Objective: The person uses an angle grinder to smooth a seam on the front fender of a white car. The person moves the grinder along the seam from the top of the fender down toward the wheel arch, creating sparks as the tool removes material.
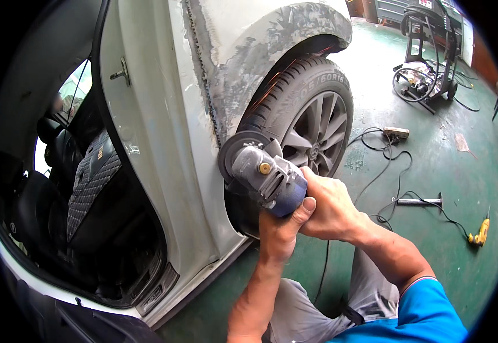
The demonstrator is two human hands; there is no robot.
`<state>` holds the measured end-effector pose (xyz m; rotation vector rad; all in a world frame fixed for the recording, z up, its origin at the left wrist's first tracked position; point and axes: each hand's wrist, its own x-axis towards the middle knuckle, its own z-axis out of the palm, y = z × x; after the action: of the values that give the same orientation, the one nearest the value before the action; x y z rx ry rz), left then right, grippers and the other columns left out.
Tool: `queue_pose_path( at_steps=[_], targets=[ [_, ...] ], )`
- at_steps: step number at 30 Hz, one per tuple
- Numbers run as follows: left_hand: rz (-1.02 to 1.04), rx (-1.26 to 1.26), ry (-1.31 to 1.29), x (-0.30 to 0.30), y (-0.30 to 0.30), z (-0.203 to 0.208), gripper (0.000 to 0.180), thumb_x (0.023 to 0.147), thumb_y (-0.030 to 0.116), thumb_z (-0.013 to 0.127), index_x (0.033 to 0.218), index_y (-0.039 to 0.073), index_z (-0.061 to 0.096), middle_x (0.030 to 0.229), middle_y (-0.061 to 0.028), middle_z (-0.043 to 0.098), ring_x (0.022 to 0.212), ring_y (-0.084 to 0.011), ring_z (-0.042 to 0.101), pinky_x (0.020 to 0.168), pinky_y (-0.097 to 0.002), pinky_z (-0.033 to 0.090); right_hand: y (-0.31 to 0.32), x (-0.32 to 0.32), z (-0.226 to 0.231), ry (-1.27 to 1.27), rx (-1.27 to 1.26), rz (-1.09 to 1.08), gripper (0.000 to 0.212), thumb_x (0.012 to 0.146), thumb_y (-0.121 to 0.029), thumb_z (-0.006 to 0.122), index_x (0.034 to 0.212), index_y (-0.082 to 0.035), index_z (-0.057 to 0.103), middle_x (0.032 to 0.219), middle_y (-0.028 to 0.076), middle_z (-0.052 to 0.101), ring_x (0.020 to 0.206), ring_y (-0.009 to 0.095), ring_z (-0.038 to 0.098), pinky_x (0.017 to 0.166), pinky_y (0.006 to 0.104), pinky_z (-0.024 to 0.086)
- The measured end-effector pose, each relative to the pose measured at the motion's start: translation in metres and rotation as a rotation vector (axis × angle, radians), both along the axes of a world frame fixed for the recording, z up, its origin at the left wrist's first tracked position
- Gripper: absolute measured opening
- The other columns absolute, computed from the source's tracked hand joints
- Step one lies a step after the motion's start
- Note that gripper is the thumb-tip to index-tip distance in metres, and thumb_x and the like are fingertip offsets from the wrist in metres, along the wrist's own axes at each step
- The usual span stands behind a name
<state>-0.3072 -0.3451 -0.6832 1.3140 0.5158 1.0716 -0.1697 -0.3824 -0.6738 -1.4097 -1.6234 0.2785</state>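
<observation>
Both my hands are closed on an angle grinder [267,178] with a dusty metal head and a blue body. My left hand [279,235] wraps it from below, the thumb pressed along its side. My right hand [330,207] grips the body from the right. The grinder's disc [235,150] stands at the lower end of a rough, ground seam [202,74] on the car's rear fender [231,43]. Orange sparks streak along the wheel arch, over the tire [277,97]. Where exactly the disc meets the metal is partly hidden by the grinder head.
At left is the car's open doorway [166,240], with a quilted seat [95,177] inside. A black wheeled cart [429,54] with hoses stands at the back right. On the green floor lie a power strip [396,133], cables, a hammer-like metal tool [417,201] and a yellow tool [480,231].
</observation>
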Motion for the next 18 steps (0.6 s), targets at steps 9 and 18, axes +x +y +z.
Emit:
queue_pose_path(
  at_steps=[9,18],
  targets=[
    [-0.010,0.004,0.034,-0.003,0.003,0.004,0.045,0.092,0.023,0.082,0.125,-0.002,0.065,0.116,-0.0083,0.069,0.108,-0.0163,0.064,0.099,-0.0334,0.049,0.004,0.001,-0.001,-0.003,0.021,0.000,0.050,0.070,-0.015,0.076,0.112,-0.002,0.052,0.084,0.023,0.064,0.082,0.048,0.066,0.069,0.0514,0.053],
    [0.023,-0.026,0.107,-0.011,0.005,0.013,0.043,0.090,0.029,0.085,0.116,-0.002,0.070,0.109,-0.0053,0.070,0.100,-0.0141,0.064,0.094,-0.0297,0.050,0.015,-0.007,-0.006,0.062,0.040,0.003,0.045,0.071,-0.015,0.076,0.107,-0.002,0.052,0.083,0.022,0.066,0.083,0.049,0.066,0.070,0.0504,0.054]
  ],
)
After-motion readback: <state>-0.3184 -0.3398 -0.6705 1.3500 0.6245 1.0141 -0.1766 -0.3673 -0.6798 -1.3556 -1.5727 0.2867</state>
